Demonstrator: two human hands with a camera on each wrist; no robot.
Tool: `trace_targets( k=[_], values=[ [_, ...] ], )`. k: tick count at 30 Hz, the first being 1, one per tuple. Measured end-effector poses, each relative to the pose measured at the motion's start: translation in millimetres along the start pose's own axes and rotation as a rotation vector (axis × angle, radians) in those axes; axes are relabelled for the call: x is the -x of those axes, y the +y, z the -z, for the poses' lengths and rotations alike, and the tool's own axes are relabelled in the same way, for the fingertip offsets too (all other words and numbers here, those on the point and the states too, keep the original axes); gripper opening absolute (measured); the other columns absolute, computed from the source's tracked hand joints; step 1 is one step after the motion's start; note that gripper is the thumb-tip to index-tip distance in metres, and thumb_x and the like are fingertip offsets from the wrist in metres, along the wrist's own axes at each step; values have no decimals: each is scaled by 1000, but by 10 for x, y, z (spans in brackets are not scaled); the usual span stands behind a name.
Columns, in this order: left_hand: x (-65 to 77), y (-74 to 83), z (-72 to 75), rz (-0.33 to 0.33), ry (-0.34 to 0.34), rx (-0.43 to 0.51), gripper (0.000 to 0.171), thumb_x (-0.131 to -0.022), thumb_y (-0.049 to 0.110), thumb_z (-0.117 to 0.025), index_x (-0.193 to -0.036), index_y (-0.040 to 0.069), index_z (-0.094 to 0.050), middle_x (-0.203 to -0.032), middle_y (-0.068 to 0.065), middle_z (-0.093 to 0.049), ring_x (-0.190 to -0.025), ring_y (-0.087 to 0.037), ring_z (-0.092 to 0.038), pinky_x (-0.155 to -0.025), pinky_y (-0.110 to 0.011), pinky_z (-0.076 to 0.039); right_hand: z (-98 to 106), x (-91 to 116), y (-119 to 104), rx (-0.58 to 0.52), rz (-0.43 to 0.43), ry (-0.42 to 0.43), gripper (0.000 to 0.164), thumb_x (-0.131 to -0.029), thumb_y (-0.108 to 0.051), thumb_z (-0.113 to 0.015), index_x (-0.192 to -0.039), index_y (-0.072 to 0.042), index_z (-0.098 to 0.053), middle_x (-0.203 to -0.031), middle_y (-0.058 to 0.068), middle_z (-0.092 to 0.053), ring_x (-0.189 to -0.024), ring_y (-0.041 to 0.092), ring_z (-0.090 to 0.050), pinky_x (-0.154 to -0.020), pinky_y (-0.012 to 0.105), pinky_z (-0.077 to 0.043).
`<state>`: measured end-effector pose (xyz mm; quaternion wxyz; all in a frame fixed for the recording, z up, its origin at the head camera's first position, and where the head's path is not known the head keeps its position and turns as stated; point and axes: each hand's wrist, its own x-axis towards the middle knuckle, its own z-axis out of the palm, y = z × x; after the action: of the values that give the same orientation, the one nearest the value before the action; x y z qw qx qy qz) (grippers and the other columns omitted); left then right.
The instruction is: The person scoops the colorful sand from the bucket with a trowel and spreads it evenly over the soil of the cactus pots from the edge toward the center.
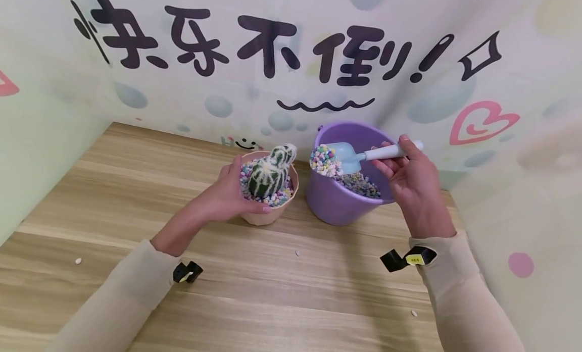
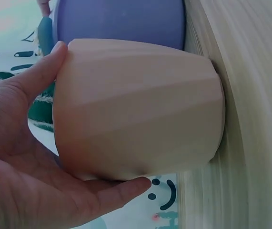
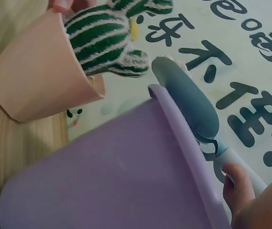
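My left hand (image 1: 229, 194) grips the rim and side of a peach-coloured pot (image 2: 140, 105), thumb on one side and fingers on the other. In the pot stands a green cactus with white fuzzy stripes (image 1: 269, 178), ringed by colourful pebbles (image 1: 284, 195). My right hand (image 1: 411, 178) holds the white handle of a small blue shovel (image 1: 346, 156). Its blade carries a heap of multicoloured pebbles (image 1: 325, 161) above the rim of a purple bucket (image 1: 336, 208). More pebbles (image 1: 359, 184) lie inside the bucket. In the right wrist view the underside of the blade shows just beyond the rim.
The pot and bucket stand side by side on a wood-grain table (image 1: 254, 296), close to a printed backdrop (image 1: 218, 84) with black lettering. A few stray pebbles (image 1: 297, 253) lie on the table. A pale side wall (image 1: 523, 200) rises to the right.
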<state>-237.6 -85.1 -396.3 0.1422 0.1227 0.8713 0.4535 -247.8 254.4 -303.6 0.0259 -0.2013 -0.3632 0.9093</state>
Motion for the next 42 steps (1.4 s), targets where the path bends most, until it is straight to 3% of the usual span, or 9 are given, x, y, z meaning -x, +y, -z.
trace_targets(
  k=[4,8,17,24,31,42],
  values=[
    [-27,-1,44,-26,-29,21,127,-69,31,-88,-154,11,4,-149,-31,-14,-132,-44,-32,-109,-57,-34,-12,31,79,40,13,-14,29,-88,-15,-71,-112,-10,-54,-86,17,-69,-77,30,-72,-72,49,-57],
    [-66,-28,74,-101,-32,58,115,-67,24,-90,-151,13,-11,-144,-28,-24,-132,-41,-30,-108,-57,-35,-30,63,126,46,4,-19,27,-89,-14,-70,-112,-10,-55,-85,17,-71,-79,32,-73,-72,49,-57],
    [-132,-81,165,-173,-93,89,114,-65,14,-90,-152,13,-16,-141,-23,-37,-130,-38,-39,-109,-53,-36,-74,146,227,122,59,-45,38,-88,-17,-71,-119,-10,-51,-86,15,-70,-85,32,-72,-74,45,-57],
    [-170,-100,254,-179,-153,93,113,-68,13,-88,-153,10,-13,-143,-24,-34,-132,-39,-37,-112,-53,-31,-121,183,319,179,155,-50,40,-89,-17,-71,-121,-5,-50,-85,14,-68,-88,32,-72,-73,43,-57],
    [-187,-100,287,-192,-200,134,113,-70,7,-86,-153,9,-10,-147,-22,-31,-134,-39,-36,-113,-51,-31,-151,251,361,168,183,-30,36,-88,-15,-72,-118,-5,-55,-87,14,-65,-87,33,-72,-72,44,-57],
    [-193,-116,301,-173,-204,118,110,-70,11,-86,-152,11,-13,-145,-22,-31,-134,-38,-35,-113,-53,-30,-189,347,415,200,237,-19,41,-84,-17,-76,-118,-4,-57,-91,14,-66,-95,36,-70,-70,43,-57]
  ],
)
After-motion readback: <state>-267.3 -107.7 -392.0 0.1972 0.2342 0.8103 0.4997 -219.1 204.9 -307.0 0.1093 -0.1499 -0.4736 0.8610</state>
